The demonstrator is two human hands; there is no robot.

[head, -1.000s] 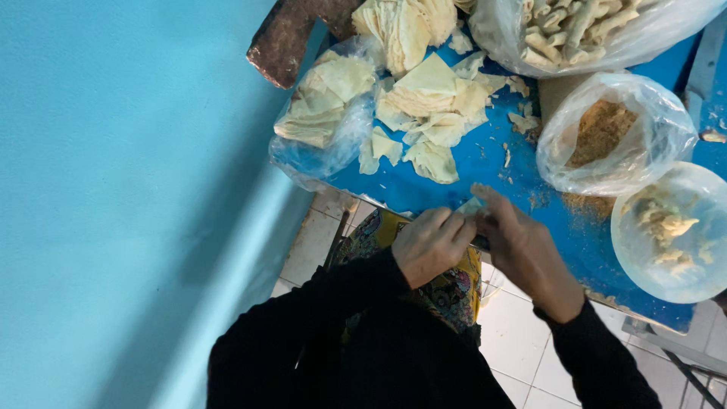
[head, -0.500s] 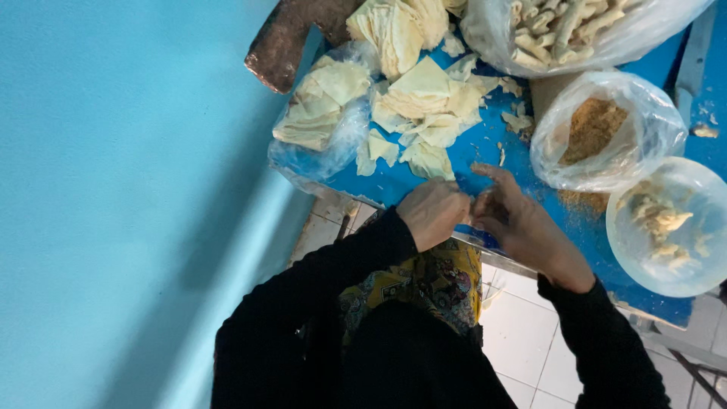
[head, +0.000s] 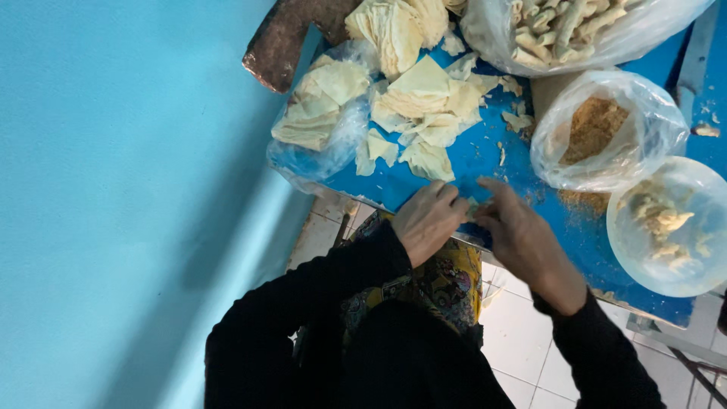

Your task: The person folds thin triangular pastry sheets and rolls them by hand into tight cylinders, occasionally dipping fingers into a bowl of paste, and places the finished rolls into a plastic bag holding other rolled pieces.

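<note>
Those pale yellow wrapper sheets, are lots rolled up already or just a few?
Lots look done: the clear plastic bag of rolled pale sticks is full. In hand: the left hand and right hand pinch a small pale piece together. Left: the loose pile of pale yellow wrapper sheets on the blue table.

Table top (head: 485,163): smooth, matt blue surface dusted with crumbs. Wrapper sheets (head: 424,98): thin, pale cream, matt, dough-like, creased. Bags (head: 606,129): clear, glossy, crinkled plastic film holding coarse brown crumb. Bowl (head: 670,227): translucent, glossy plastic. Block at the far edge (head: 291,38): rough, worn brown wood. Sleeves (head: 318,303): matt black cloth. Floor tiles (head: 522,333): smooth, white, slightly glossy.
</note>
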